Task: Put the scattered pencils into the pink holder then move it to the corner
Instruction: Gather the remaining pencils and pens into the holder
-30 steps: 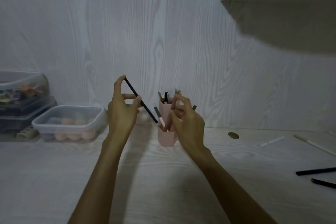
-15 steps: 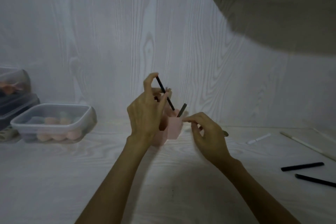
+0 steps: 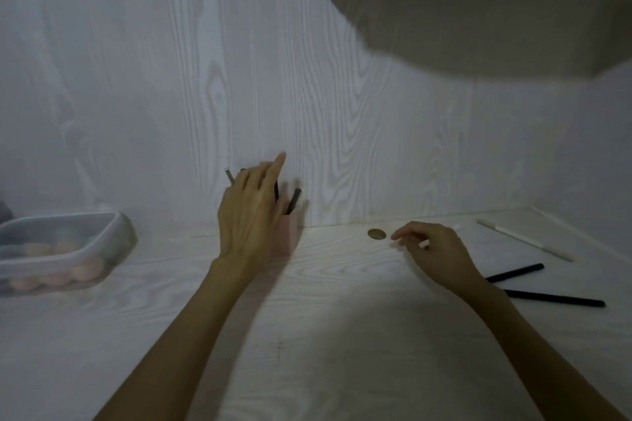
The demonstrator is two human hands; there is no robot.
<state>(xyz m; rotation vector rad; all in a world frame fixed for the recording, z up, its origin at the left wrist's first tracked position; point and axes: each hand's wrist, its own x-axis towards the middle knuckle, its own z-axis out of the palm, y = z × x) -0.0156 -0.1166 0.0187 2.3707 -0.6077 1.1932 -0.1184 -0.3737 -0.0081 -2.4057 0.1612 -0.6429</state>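
The pink holder [image 3: 291,236] stands on the white desk [image 3: 307,335] against the back wall, mostly hidden behind my left hand [image 3: 251,215]. Several pencils stick out of it, among them a grey one [image 3: 228,176] and a dark one [image 3: 294,201]. My left hand's fingers are spread over the holder's top and grip nothing. My right hand [image 3: 436,251] hovers low to the right, fingers loosely curled over a short white pencil [image 3: 457,226]; whether it grips the pencil is unclear. A long white pencil [image 3: 523,240] and two black pencils [image 3: 516,273] [image 3: 555,297] lie at the right.
A clear plastic box [image 3: 113,243] with peach-coloured round items sits at the left. A small round brown disc [image 3: 376,233] lies on the desk near the wall. A white shelf [image 3: 478,17] overhangs the upper right. The desk meets a side wall at the far right.
My left hand lowered the black pencil into the holder and let it go. My right hand left the holder and moved right to the short white pencil. The view shifted right.
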